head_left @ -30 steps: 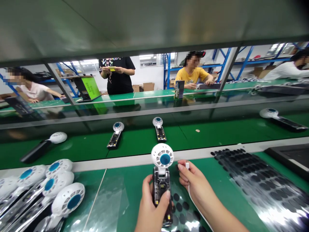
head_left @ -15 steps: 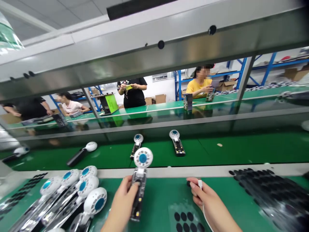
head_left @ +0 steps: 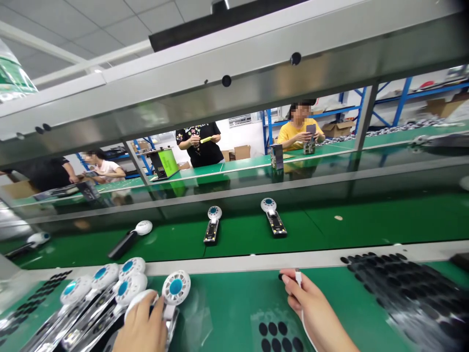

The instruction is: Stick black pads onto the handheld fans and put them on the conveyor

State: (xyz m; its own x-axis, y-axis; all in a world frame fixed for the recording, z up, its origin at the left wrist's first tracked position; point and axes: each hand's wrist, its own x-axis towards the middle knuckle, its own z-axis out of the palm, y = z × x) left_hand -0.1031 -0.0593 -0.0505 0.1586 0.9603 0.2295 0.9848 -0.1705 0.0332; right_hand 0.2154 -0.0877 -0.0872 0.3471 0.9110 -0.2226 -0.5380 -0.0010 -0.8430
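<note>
At near left, the left hand [head_left: 141,325] partly covers a handheld fan [head_left: 176,288] beside piled fans [head_left: 97,306]; whether it grips cannot be told. The right hand [head_left: 309,303] clamps a white cable plug [head_left: 298,278] and black disc [head_left: 281,276]. Crowding could make the pile slide.

Free: mid green worktop [head_left: 230,298] | left: piled fans [head_left: 91,313] | overhead: metal beam [head_left: 256,80]

Left grip [head_left: 142,324] bare; right grip [head_left: 307,294], forearm [head_left: 335,328] bare

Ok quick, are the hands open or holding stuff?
Left hand: at the white-headed devices; can't tell if gripping.
Right hand: closed, holding a white cable and black disc.
</note>
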